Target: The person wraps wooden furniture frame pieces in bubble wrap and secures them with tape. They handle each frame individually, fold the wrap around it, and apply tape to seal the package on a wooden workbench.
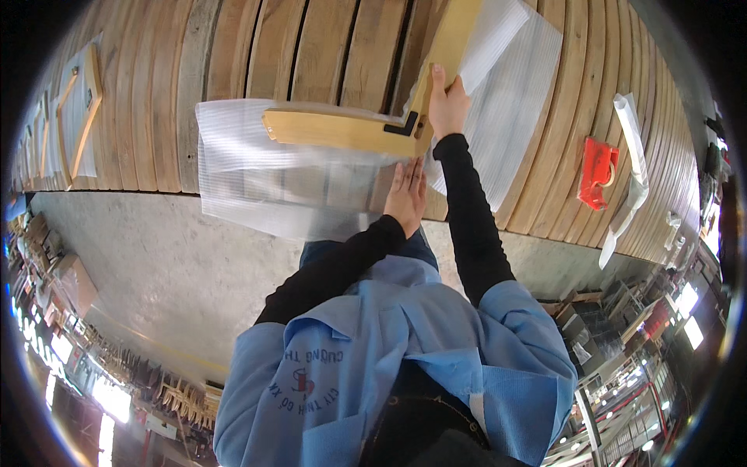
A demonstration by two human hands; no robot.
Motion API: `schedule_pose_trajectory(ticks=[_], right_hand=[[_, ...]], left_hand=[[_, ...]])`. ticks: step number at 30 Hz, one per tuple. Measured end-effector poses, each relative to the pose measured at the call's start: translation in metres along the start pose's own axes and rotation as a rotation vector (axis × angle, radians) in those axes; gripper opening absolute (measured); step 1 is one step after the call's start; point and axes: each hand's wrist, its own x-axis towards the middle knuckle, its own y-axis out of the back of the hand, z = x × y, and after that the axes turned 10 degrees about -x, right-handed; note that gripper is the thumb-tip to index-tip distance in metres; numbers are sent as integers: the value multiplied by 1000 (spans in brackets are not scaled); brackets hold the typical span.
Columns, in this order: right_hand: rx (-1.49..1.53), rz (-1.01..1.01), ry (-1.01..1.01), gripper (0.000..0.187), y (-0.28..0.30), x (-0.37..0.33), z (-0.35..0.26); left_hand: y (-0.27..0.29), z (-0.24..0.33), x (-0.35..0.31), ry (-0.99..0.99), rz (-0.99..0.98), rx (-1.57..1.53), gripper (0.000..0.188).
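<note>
A light wooden L-shaped frame piece (342, 134) lies on the slatted table, with a black angle bracket (401, 125) at its corner. One arm of it points left and the other runs away from me. My right hand (449, 103) grips the far-running arm just beyond the corner, thumb on top. Just below the corner, my left hand (406, 198) lies flat with its fingers stretched toward the wood; whether the fingertips touch it I cannot tell. Translucent ribbed foam sheets (257, 183) spread under the piece, one overhanging the table's near edge.
On the slatted wooden table (552, 183), a red tape dispenser (597, 173) lies to the right beside a long strip of white wrapping (632, 163). More wooden frame pieces (92, 105) rest on foam at the far left. Concrete floor (156, 265) shows below the table's near edge.
</note>
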Motion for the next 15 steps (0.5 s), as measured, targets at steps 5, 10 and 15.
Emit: schedule_pose_trajectory(ticks=[5,10,15], right_hand=[[-417,28,14,56,10,0,0],[-316,124,41,57,9,2,-1],[-495,107,52,59,13,10,0]], left_hand=[[13,-51,-100,-85,-131,-899,47],[-10,-120,-198,914,905,-347,36],[-28,-160,-224,1280,603,-1789,47]])
